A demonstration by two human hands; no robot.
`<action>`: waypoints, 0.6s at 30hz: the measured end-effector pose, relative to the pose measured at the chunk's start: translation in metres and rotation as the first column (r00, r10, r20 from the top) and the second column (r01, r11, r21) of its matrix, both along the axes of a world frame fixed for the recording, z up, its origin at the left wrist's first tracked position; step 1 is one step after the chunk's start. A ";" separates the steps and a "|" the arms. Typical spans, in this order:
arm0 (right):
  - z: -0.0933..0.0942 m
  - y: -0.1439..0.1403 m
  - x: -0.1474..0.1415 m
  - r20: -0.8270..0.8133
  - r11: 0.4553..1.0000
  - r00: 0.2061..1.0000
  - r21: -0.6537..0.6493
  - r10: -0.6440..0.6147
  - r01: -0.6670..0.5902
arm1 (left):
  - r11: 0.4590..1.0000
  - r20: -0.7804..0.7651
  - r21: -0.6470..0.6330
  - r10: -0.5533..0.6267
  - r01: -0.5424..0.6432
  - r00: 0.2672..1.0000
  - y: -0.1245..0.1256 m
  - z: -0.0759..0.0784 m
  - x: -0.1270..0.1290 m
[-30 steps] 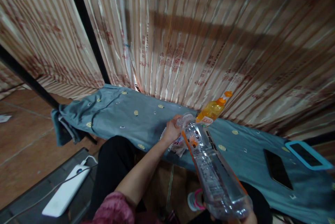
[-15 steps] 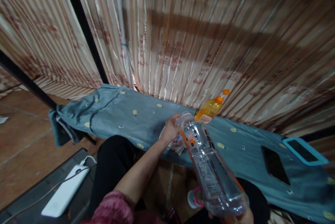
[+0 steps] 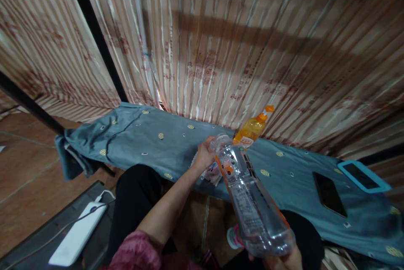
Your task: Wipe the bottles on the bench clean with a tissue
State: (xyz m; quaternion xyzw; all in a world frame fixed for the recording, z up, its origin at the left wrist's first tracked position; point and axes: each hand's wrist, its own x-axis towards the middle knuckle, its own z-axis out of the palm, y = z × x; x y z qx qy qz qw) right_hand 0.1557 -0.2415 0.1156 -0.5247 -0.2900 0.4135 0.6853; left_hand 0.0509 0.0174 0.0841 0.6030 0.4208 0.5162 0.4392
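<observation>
A large clear plastic bottle [image 3: 252,198] with an orange-edged label lies tilted across my lap, its neck pointing away from me. My left hand [image 3: 204,154] is closed around the neck end, where the fingers partly hide the rim. At the bottle's base, my right hand [image 3: 284,257] supports it from below, with most of its fingers hidden under the plastic. Just beyond the neck stands a pump bottle [image 3: 251,130] of yellow liquid with an orange top. A crumpled wrapper or cloth [image 3: 213,174] lies on the bedding beneath my left hand.
A blue-green patterned cloth [image 3: 164,148] covers the narrow surface ahead. To the right lie a dark phone [image 3: 330,193] and a blue-framed tablet [image 3: 362,176]. A white power bank [image 3: 77,234] with a cable sits at lower left. Striped curtains [image 3: 202,43] hang behind.
The view has shifted slightly, so most things sit a little further left. Both hands keep their hold on the bottle, which has barely moved.
</observation>
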 end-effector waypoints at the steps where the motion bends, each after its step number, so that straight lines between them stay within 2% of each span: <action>1: -0.001 0.000 0.001 0.000 1.000 1.000 -0.010 0.006 -0.006 | 1.000 -0.005 0.005 0.000 0.000 1.000 0.000 0.000 0.000; 5: -0.004 0.000 0.005 -0.061 1.000 0.998 -0.012 -0.012 0.012 | 1.000 -0.001 0.004 -0.002 0.002 1.000 -0.001 0.002 0.000; 8: -0.004 0.001 0.006 -0.042 0.998 0.997 -0.004 -0.057 0.057 | 1.000 0.002 -0.011 -0.008 0.008 1.000 -0.001 0.001 0.000; 12: -0.006 0.001 0.006 0.007 0.999 0.999 0.003 -0.042 0.042 | 0.999 0.021 -0.034 -0.017 0.018 1.000 0.001 0.001 0.001; 18: -0.010 -0.001 0.007 -0.039 1.000 0.999 -0.011 -0.029 0.029 | 0.999 0.040 -0.036 -0.025 0.027 0.999 0.003 0.001 0.001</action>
